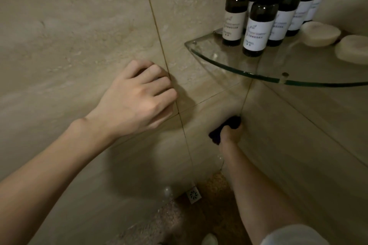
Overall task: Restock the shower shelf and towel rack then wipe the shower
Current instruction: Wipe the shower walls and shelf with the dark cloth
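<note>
Gripping a dark crumpled cloth (229, 125), the right hand (229, 135) presses it into the beige tiled corner (246, 97) under the curved glass shelf (229, 69) to wipe. The left hand (135, 97), curled and apparently empty, leans on the wall, probably for balance.

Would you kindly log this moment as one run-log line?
step: wiping | right hand: grips dark cloth in corner under glass shelf | left hand: curled, on wall

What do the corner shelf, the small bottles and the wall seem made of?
Corner shelf: clear glass, see-through with a greenish polished edge. Small bottles: dark, glinting, probably plastic; white paper-like labels. Wall: beige veined tile with thin joints, stone or ceramic unclear.
</note>
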The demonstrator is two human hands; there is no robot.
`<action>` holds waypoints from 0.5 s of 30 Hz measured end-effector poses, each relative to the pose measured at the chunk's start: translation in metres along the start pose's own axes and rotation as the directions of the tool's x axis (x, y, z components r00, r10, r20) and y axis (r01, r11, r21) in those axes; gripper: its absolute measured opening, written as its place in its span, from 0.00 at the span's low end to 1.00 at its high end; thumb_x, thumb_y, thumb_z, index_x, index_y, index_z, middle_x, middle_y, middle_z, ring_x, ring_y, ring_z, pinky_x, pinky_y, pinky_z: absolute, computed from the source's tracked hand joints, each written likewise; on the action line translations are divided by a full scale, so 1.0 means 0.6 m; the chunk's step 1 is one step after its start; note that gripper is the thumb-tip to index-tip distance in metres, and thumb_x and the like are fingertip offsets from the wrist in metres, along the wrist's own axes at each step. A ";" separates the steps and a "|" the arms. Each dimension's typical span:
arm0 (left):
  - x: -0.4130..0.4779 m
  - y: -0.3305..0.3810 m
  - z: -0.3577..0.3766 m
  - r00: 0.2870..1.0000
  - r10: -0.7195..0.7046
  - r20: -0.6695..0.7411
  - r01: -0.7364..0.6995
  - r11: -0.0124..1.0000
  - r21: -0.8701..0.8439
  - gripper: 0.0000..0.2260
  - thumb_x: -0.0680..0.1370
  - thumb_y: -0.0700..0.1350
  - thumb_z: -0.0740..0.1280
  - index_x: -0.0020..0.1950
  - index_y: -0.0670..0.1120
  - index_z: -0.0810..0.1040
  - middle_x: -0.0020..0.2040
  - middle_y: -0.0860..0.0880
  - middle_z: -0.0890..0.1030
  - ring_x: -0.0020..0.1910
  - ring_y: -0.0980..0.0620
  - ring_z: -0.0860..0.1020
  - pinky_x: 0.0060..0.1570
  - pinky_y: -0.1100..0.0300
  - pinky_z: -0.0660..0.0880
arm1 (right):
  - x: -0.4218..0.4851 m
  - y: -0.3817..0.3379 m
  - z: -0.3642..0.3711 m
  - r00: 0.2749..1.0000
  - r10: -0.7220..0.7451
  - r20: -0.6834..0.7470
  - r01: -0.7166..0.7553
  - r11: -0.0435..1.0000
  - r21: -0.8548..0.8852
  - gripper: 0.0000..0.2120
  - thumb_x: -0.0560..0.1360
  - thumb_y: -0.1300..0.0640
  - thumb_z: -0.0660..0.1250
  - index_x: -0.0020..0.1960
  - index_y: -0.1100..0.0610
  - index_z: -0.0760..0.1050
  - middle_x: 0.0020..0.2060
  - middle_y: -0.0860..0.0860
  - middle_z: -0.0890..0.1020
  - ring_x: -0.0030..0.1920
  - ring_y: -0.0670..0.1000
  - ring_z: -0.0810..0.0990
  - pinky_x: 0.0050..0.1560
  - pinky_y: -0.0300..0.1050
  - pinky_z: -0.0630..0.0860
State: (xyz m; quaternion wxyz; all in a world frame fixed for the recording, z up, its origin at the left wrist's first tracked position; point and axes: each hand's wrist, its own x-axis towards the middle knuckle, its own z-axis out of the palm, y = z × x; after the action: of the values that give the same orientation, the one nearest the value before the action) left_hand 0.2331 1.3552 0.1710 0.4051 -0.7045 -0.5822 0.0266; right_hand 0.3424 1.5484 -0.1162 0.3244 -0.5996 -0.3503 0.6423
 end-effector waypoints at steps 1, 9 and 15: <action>0.000 0.000 -0.001 1.000 0.005 -0.001 -0.005 1.000 0.002 0.11 0.81 0.46 0.63 0.42 0.43 0.78 0.39 0.45 0.78 0.45 0.41 0.78 0.55 0.47 0.71 | -0.005 0.023 0.000 0.996 0.071 0.053 -0.071 0.997 -0.003 0.24 0.76 0.63 0.60 0.71 0.53 0.70 0.63 0.58 0.79 0.58 0.58 0.81 0.57 0.57 0.81; -0.005 -0.002 -0.005 0.996 0.073 0.055 -0.072 0.997 -0.028 0.12 0.81 0.49 0.60 0.43 0.44 0.77 0.41 0.46 0.79 0.47 0.41 0.77 0.58 0.47 0.71 | -0.163 0.058 0.027 0.958 0.105 0.269 -0.121 0.992 0.044 0.29 0.78 0.65 0.62 0.77 0.48 0.63 0.65 0.53 0.76 0.62 0.56 0.78 0.65 0.59 0.77; -0.040 -0.011 -0.037 0.983 0.142 0.112 -0.126 0.982 -0.141 0.14 0.82 0.49 0.58 0.46 0.45 0.79 0.43 0.46 0.81 0.49 0.41 0.77 0.58 0.46 0.72 | -0.357 0.068 0.062 0.948 -0.077 0.310 0.057 0.996 0.074 0.30 0.79 0.67 0.64 0.78 0.51 0.62 0.70 0.51 0.73 0.68 0.54 0.74 0.68 0.48 0.72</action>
State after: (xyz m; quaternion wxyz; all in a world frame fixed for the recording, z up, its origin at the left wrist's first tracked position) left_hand 0.2313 1.3230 0.1797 0.3182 -0.7646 -0.5575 0.0578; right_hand 0.3203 1.3446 -0.0326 0.3057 -0.4673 -0.3965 0.7287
